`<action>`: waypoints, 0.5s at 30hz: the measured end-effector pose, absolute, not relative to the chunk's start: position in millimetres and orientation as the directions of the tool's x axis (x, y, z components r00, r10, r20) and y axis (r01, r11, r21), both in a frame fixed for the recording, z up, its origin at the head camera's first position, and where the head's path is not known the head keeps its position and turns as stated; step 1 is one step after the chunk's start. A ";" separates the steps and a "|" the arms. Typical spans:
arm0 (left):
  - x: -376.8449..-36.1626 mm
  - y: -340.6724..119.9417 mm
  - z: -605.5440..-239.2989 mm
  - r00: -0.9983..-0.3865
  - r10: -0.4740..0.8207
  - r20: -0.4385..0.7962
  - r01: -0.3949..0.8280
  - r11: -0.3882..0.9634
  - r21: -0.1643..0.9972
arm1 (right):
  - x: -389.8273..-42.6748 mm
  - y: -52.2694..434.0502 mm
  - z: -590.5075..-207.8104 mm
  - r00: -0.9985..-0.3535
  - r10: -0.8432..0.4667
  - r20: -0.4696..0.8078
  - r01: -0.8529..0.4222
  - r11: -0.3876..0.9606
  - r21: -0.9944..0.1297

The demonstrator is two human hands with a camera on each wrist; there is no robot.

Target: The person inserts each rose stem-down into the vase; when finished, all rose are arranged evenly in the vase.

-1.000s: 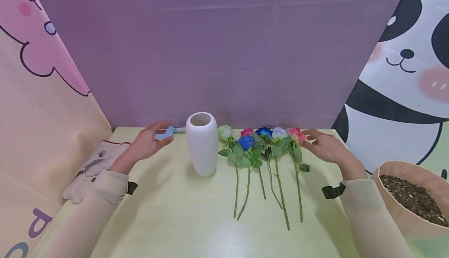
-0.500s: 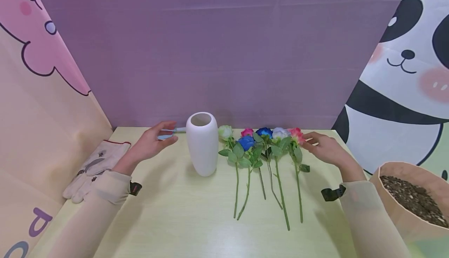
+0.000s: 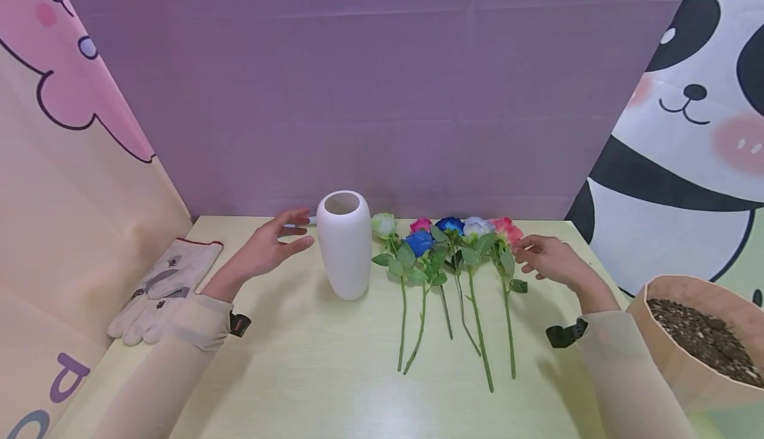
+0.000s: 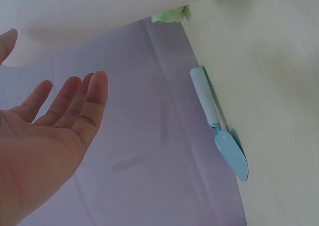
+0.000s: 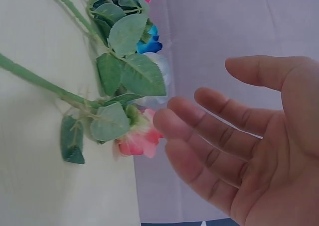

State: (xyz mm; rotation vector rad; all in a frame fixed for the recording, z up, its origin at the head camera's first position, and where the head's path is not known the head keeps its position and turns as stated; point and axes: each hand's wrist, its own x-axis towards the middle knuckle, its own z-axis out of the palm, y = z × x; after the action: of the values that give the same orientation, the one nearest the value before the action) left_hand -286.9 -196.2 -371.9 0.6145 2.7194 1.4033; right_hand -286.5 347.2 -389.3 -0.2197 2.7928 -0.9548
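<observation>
My left hand (image 3: 266, 245) reaches toward the white vase (image 3: 345, 253), its thumb and fingers spread around nothing, fingertips just left of the vase. In the left wrist view the palm (image 4: 45, 151) faces up beside the vase. Over at the right, my right hand (image 3: 552, 260) hovers by the pink rose (image 3: 507, 230), fingers loosely bent and holding nothing. The right wrist view shows its fingers (image 5: 189, 161) apart from one another near that bloom. Several artificial roses lie in a row: a pale green one (image 3: 384, 225), blue ones (image 3: 419, 243), and a pale lilac one (image 3: 477, 227).
Behind the left hand lies a light blue hand trowel (image 4: 229, 151), mostly hidden in the head view. White gloves (image 3: 170, 280) rest at the table's left edge. A pot of soil (image 3: 704, 333) stands at the right. A purple cloth (image 3: 382, 94) hangs along the back edge.
The left hand has moved right, past the trowel and closer to the vase. My right hand has shifted slightly down beside the pink rose. Vase and flowers have stayed put.
</observation>
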 end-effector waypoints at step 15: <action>-288.8 -185.6 -376.8 -0.908 0.381 0.175 0.352 0.468 0.810 | -288.6 351.1 -413.7 -0.964 -0.164 -0.209 0.015 0.750 -0.661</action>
State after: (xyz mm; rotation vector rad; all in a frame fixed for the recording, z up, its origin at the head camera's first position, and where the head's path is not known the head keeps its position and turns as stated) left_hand -288.8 -185.6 -376.8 0.6659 2.6657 1.4597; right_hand -288.6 351.1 -413.7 -0.1165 2.6961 -1.0217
